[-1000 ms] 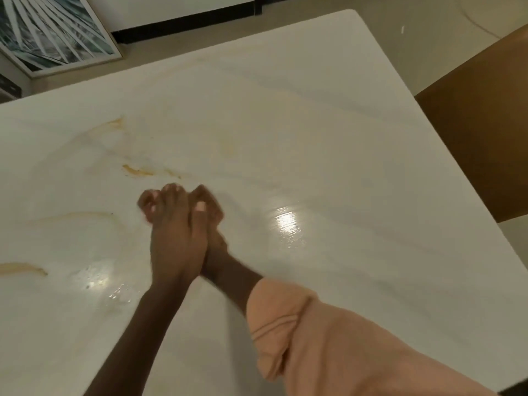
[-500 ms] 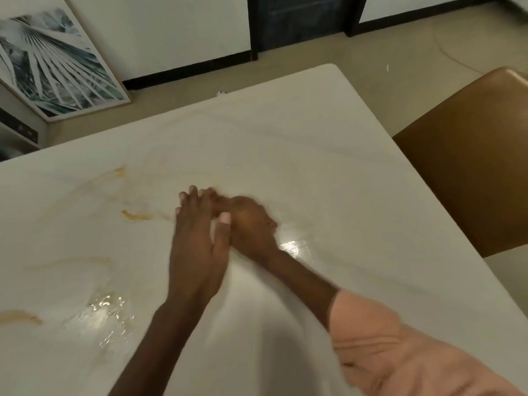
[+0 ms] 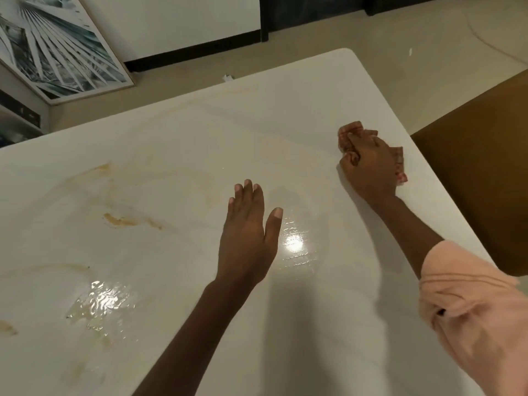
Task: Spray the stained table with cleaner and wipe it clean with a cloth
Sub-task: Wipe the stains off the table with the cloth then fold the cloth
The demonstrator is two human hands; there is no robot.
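Observation:
The white marble-look table [image 3: 185, 132] carries brown stains: one streak [image 3: 125, 221] left of centre, a fainter smear [image 3: 98, 170] further back, another at the left edge [image 3: 7, 328]. A wet puddle [image 3: 100, 304] glistens at the near left and a wet sheen [image 3: 295, 244] lies in the middle. My right hand [image 3: 368, 170] grips a crumpled reddish-brown cloth [image 3: 351, 131] and presses it on the table near the right edge. My left hand [image 3: 248, 235] lies flat over the table centre, fingers straight. No spray bottle is in view.
A brown chair [image 3: 480, 172] stands close against the table's right side. A framed picture [image 3: 54, 44] leans on the wall at the back left, above a low shelf [image 3: 17, 118]. Beige floor [image 3: 371, 35] lies beyond the table's far edge.
My hands were together at the table centre; now the right hand has swept the cloth far to the right edge. The left hand stays near the centre, flat. The camera has tilted up.

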